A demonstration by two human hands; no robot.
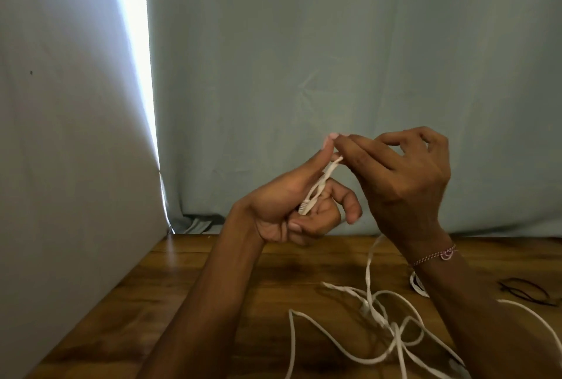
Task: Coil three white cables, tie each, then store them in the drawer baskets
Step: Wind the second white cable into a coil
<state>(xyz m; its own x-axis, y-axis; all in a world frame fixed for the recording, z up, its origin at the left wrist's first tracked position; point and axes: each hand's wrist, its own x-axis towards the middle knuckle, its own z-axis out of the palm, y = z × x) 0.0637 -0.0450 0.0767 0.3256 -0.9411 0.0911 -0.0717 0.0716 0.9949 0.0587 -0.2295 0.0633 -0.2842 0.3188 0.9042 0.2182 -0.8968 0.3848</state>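
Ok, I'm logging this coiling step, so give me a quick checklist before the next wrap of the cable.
1. Cable end held in left hand: ok.
2. Right hand grip pinching the cable near the left thumb: ok.
3. Slack on the table free of tangles: not ok, strands cross.
4. Dark ties at hand: ok.
5. Drawer baskets ready: cannot tell, out of view.
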